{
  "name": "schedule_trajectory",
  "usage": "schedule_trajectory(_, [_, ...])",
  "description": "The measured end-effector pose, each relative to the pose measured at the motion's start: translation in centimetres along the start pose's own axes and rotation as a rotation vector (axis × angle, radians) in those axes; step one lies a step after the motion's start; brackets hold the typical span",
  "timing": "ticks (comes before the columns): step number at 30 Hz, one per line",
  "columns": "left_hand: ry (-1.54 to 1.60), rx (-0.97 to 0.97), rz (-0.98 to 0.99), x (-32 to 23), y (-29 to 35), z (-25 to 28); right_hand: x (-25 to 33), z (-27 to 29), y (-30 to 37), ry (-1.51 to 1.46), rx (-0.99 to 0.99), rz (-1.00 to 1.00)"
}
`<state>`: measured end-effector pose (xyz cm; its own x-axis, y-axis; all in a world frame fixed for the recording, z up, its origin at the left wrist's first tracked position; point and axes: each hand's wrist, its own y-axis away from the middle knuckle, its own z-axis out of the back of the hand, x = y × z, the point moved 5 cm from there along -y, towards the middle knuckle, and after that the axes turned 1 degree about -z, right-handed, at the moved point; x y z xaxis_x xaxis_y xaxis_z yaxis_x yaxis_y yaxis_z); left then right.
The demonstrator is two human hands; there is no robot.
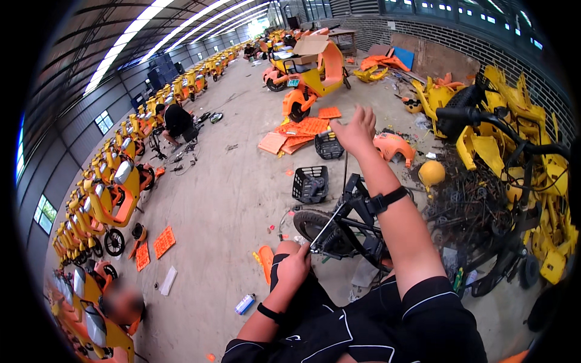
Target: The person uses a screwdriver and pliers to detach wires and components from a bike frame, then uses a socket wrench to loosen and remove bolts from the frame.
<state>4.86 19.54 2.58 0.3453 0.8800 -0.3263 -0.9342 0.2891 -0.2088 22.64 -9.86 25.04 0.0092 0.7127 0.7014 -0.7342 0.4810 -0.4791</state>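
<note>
My left hand (293, 266) is closed round the lower end of a thin silver rod (327, 229), which slants up beside a black scooter frame (357, 233). Whether the rod is a tool or part of the frame cannot be told. A black wheel (315, 225) sits at the frame's near left end. My right hand (356, 130) is raised beyond the frame, fingers stretched out, with nothing visibly gripped. Past its thumb, on the floor, lies a black plastic basket (328, 146). A second black basket (310, 184) with dark parts in it stands nearer.
Yellow panels (484, 148) and tangled black metal parts (472, 209) are heaped at right. Orange panels (302, 128) lie ahead, near a yellow-orange scooter (324, 75). Scooter rows line the left, where a person (177, 121) crouches. A spray can (245, 304) lies near my left forearm.
</note>
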Motion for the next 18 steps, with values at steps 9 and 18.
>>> schedule_trajectory(9, [0.008,-0.047,-0.079,0.0,0.0,-0.7,1.3,2.1,1.9,-0.124,0.24,-0.384])
schedule_trajectory(18, [0.03,-0.067,-0.079,-1.2,-0.2,-0.5,0.1,-3.9,-3.8,0.546,0.547,0.318])
